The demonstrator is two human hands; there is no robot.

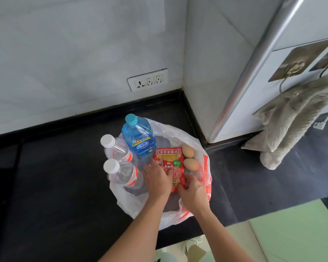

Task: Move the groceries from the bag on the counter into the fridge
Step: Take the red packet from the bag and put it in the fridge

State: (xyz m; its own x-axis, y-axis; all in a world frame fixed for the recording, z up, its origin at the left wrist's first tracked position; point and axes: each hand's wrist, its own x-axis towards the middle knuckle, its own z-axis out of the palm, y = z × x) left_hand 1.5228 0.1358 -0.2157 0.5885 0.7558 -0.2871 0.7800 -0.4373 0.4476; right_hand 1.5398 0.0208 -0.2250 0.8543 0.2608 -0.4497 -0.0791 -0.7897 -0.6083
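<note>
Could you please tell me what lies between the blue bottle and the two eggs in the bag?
In the head view, the red snack packet lies between the blue bottle and the two eggs; both hands rest on its near end.

Black counter (55,186), with white plastic bag (189,137) directly on it.

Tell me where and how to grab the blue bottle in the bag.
Grip the blue bottle around its neck, just under the cap, coming from above. It stands upright, its top clear, while two clear bottles and the red packet crowd its lower body.
</note>
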